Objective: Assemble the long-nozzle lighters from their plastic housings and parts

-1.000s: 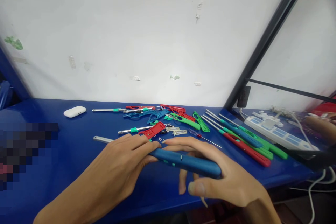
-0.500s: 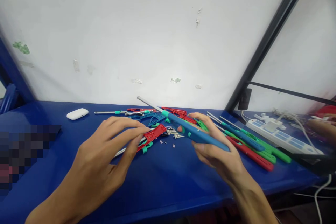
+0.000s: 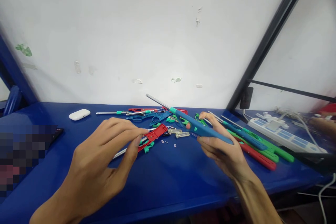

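Note:
My right hand (image 3: 225, 154) is wrapped round the handle of a blue long-necked gas lighter (image 3: 213, 135), whose metal tube points up and to the left. Its index finger curls near the trigger opening. My left hand (image 3: 102, 161) hovers with bent fingers, a gap showing between thumb and index finger; nothing is visible in it. Just beyond its fingertips lies a red lighter casing half (image 3: 159, 131) with green pieces and a metal tube. Behind both hands spreads a pile of blue, red and green lighter parts, partly hidden by the lighter.
Several whole lighters, among them a red one (image 3: 258, 155), lie at the right. Further right is a white power strip (image 3: 286, 136) with cables. A white earphone case (image 3: 79, 114) rests at the back left. A co-worker's hand (image 3: 325, 122) shows at the right edge.
The blue lighter and my right hand have shifted slightly right in view, and the whole scene has moved a little that way too. Both hands keep nearly the same pose.

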`<state>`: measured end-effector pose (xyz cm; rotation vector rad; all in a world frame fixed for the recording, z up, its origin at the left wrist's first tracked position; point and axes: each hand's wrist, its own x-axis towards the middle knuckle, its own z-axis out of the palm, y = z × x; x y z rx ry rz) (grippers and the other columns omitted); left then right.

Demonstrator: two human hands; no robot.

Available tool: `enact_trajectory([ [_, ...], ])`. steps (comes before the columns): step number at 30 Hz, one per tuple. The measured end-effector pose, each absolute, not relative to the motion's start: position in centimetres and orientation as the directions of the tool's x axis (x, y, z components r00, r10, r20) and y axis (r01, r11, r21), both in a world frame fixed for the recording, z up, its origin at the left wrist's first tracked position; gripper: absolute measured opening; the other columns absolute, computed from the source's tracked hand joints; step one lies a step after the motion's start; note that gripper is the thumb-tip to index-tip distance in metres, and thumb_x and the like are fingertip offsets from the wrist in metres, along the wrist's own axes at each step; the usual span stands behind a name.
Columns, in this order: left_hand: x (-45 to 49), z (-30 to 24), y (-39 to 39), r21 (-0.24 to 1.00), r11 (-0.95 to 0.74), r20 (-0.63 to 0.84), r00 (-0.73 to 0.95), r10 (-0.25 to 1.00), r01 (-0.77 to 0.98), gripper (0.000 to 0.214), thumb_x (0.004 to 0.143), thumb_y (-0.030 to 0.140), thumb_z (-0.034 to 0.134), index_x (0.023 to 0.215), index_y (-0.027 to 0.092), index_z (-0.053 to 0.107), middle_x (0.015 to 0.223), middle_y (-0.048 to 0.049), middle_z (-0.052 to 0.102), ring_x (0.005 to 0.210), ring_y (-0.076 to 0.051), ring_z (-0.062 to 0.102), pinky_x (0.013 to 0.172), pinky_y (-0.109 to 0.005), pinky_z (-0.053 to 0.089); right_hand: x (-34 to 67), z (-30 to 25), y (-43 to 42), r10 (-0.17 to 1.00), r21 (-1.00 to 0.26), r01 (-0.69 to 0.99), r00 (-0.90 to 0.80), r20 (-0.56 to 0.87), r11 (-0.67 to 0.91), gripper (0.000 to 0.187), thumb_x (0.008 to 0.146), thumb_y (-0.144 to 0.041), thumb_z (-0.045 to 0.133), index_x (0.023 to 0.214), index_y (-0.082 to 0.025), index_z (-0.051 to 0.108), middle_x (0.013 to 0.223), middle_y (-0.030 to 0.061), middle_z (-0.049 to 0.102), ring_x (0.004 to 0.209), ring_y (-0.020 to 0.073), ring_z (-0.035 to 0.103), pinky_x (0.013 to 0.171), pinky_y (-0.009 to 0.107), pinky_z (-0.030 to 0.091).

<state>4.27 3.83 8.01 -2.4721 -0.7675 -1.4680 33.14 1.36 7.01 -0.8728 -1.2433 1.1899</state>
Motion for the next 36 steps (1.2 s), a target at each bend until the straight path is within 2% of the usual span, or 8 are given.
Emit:
enact_trajectory([
  [3, 4.6, 8.0, 3.6, 0.1, -0.854, 0.845, 0.41, 0.344, 0.511, 0.027, 0.102, 0.007, 0.055, 0.119, 0.025, 0.065, 0.108, 0.0004, 0.068, 0.104, -0.015, 0.063, 0.095, -0.03, 0.049, 33.3, 7.3, 0.8, 0.961, -0.971, -0.118, -0.162, 0.226, 0.208, 0.041, 0.09, -0.026, 0.074, 0.123, -0.034, 0.051, 0.096, -0.0016, 0.068, 0.04, 0.0027, 0.026, 0.036, 0.019, 0.019],
  [8, 5.8, 6.8, 3.4, -0.042, -0.823, 0.76, 0.553, 0.342, 0.566, 0.04, 0.105, 0.018, 0.058, 0.145, 0.023, 0.054, 0.148, -0.0116, 0.057, 0.136, -0.031, 0.051, 0.112, -0.048, 0.04, 32.4, 8.4, -1.2, 0.919, -0.985, 0.019, -0.364, 0.154, 0.173, 0.035, 0.095, -0.027, 0.073, 0.124, -0.036, 0.059, 0.128, 0.0025, 0.065, 0.05, 0.003, 0.048, 0.044, 0.019, 0.041],
  [13, 5.7, 5.3, 3.8, -0.008, -0.852, 0.63, 0.665, 0.402, 0.523, 0.021, 0.113, 0.025, 0.045, 0.126, 0.025, 0.062, 0.109, -0.0014, 0.075, 0.096, -0.023, 0.069, 0.091, -0.041, 0.047, 32.2, 8.7, -1.4, 0.874, -0.912, 0.247, -0.445, 0.194, 0.328, 0.028, 0.099, -0.038, 0.072, 0.127, -0.035, 0.069, 0.115, 0.0008, 0.071, 0.069, 0.0103, 0.06, 0.063, 0.024, 0.05],
  [17, 5.4, 4.9, 3.7, 0.132, -0.839, 0.494, 0.699, 0.517, 0.527, 0.014, 0.11, 0.031, 0.055, 0.117, 0.027, 0.065, 0.109, -0.0004, 0.074, 0.096, -0.022, 0.069, 0.086, -0.037, 0.051, 34.3, 8.0, 0.8, 0.903, -0.761, 0.487, -0.249, 0.35, 0.429, 0.038, 0.108, -0.055, 0.047, 0.122, -0.03, 0.073, 0.123, 0.005, 0.073, 0.101, 0.0227, 0.07, 0.08, 0.033, 0.057],
  [21, 6.2, 4.6, 3.2, 0.242, -0.793, 0.316, 0.728, 0.609, 0.559, 0.009, 0.102, 0.021, 0.062, 0.106, 0.027, 0.067, 0.108, 0.0009, 0.07, 0.097, -0.021, 0.068, 0.088, -0.035, 0.052, 37.5, 5.6, 3.5, 0.888, -0.336, 0.931, 0.032, 0.46, 0.141, 0.03, 0.104, -0.041, 0.053, 0.115, -0.022, 0.075, 0.124, 0.0113, 0.076, 0.12, 0.0336, 0.066, 0.105, 0.047, 0.049],
  [26, 7.2, 3.0, 2.7, 0.237, -0.793, 0.223, 0.763, 0.607, 0.562, 0.021, 0.1, 0.011, 0.058, 0.112, 0.027, 0.064, 0.118, -0.0014, 0.067, 0.102, -0.022, 0.067, 0.09, -0.036, 0.052, 40.5, 2.6, 4.8, 0.933, -0.249, 0.968, 0.075, 0.353, 0.016, 0.025, 0.094, -0.03, 0.066, 0.111, -0.015, 0.078, 0.106, 0.0173, 0.079, 0.104, 0.0396, 0.072, 0.094, 0.049, 0.05],
  [31, 7.4, 2.3, 2.1, 0.223, -0.79, 0.235, 0.755, 0.612, 0.571, 0.014, 0.101, 0.024, 0.065, 0.115, 0.028, 0.065, 0.123, -0.003, 0.068, 0.112, -0.028, 0.066, 0.099, -0.045, 0.053, 41.0, 1.6, 5.6, 0.958, -0.223, 0.975, 0.079, 0.274, -0.017, 0.019, 0.094, -0.032, 0.068, 0.105, -0.02, 0.077, 0.094, 0.0104, 0.077, 0.094, 0.0306, 0.072, 0.084, 0.037, 0.05],
  [36, 7.7, 2.2, 1.8, 0.169, -0.815, 0.228, 0.782, 0.579, 0.554, 0.051, 0.105, 0.026, 0.061, 0.154, 0.03, 0.047, 0.152, -0.007, 0.06, 0.138, -0.031, 0.058, 0.114, -0.049, 0.049, 40.2, 2.0, 5.9, 0.968, -0.241, 0.97, 0.081, 0.236, -0.022, 0.013, 0.097, -0.028, 0.063, 0.09, -0.021, 0.071, 0.089, 0.009, 0.075, 0.087, 0.0271, 0.071, 0.075, 0.032, 0.045],
])
